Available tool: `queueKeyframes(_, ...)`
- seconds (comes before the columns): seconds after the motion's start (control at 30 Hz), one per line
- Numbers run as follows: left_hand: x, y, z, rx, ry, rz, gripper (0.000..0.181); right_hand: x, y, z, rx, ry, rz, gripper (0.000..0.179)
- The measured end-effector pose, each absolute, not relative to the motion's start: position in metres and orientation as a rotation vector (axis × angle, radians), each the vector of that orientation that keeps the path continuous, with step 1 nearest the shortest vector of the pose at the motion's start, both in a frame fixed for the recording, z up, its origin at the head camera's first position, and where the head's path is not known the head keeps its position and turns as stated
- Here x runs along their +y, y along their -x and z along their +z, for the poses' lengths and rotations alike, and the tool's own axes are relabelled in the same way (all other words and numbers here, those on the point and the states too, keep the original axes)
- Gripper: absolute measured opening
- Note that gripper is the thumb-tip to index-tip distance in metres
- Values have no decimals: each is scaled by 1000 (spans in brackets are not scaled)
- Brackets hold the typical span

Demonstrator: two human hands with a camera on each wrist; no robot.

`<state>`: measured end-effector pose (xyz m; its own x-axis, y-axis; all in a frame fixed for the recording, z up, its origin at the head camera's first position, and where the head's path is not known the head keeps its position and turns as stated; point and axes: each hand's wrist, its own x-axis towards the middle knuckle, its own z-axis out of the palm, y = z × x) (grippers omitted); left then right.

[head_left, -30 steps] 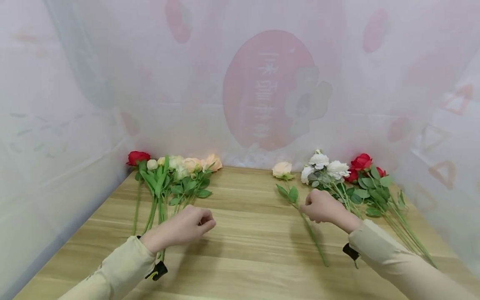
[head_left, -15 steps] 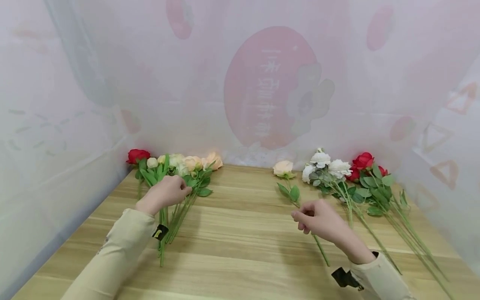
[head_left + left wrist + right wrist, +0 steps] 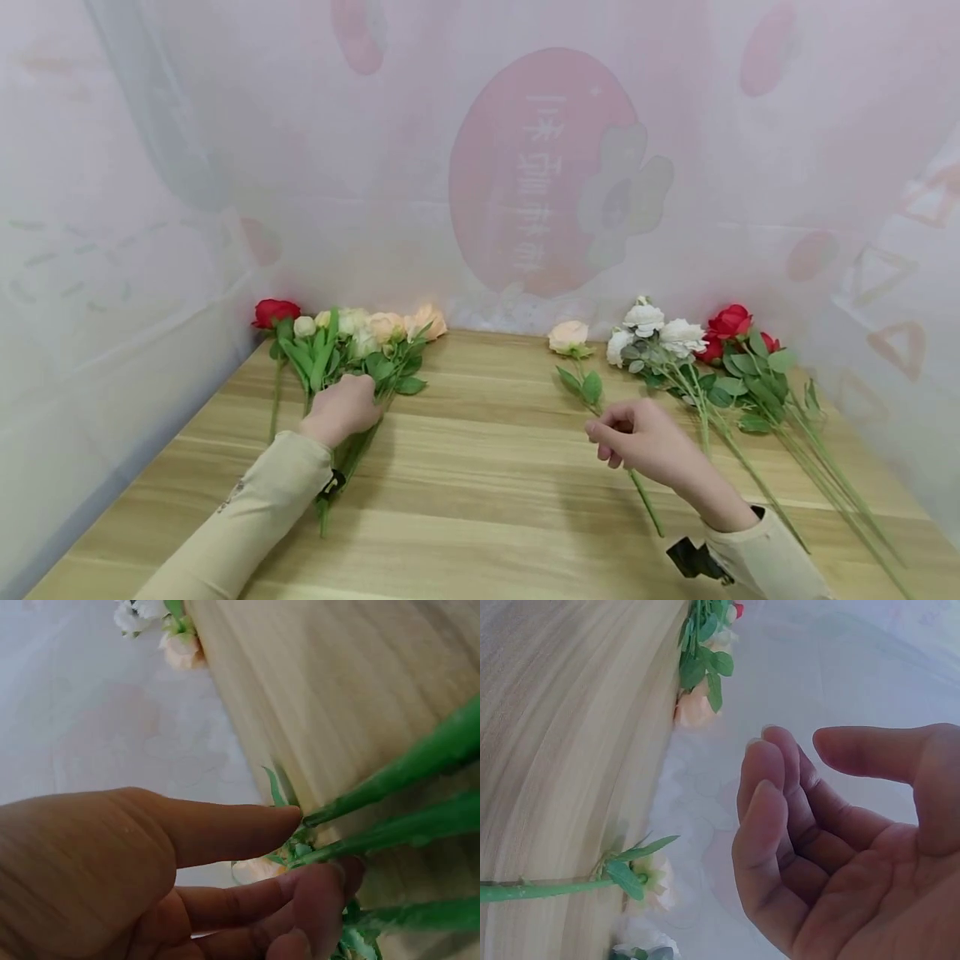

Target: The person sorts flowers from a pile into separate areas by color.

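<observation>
At the left, my left hand (image 3: pixel 345 410) is at the stems below the peach roses (image 3: pixel 387 327). In the left wrist view its thumb and curled fingers close round a green rose stem (image 3: pixel 330 851), with other stems alongside; the exact contact is partly hidden. My right hand (image 3: pixel 647 437) hovers over the lower stem of a single peach rose (image 3: pixel 567 336) lying on the table. Its fingers are loosely bent and hold nothing, and the right wrist view shows a gap between thumb and fingertips (image 3: pixel 761 799).
A red rose (image 3: pixel 276 313) and pale buds (image 3: pixel 304 326) lie at the back left. White flowers (image 3: pixel 643 319) and red roses (image 3: pixel 729 322) lie at the right, stems toward me. A printed curtain (image 3: pixel 420 150) borders the wooden table (image 3: pixel 480 500).
My left hand moved forward and left, then down onto the stems below the peach roses. The right hand drew slightly back from the single peach rose's stem, and its fingers loosened.
</observation>
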<state>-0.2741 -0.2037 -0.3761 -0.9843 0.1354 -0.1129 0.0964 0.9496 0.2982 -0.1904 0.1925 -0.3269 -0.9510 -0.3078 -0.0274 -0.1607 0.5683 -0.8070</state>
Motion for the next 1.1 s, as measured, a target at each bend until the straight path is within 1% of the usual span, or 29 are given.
queueKeyframes(0.2, -199, 274, -380, 3025, -191, 408, 23, 193, 188, -329, 2626, 415, -1344, 25)
queueKeyframes(0.43, -199, 273, -381, 3066, -197, 363, 16, 188, 190, -328, 2620, 462, -1333, 22)
queueKeyframes(0.53, -199, 272, -382, 3073, -198, 360, 20, 187, 190, -328, 2616, 464, -1333, 22)
queueKeyframes(0.73, -202, 270, -382, 3111, -215, 399, 33, 184, 190, -328, 2617, 467, -1332, 22)
queueKeyframes(0.83, -202, 269, -381, 3130, -230, 425, 35, 184, 190, -328, 2615, 481, -1329, 23)
queueKeyframes(1.0, -200, 268, -375, 3124, -218, 447, 31, 185, 189, -330, 2592, 506, -1337, 23)
queueKeyframes(1.1, -197, 266, -371, 3120, -234, 487, 36, 186, 189, -331, 2592, 501, -1339, 23)
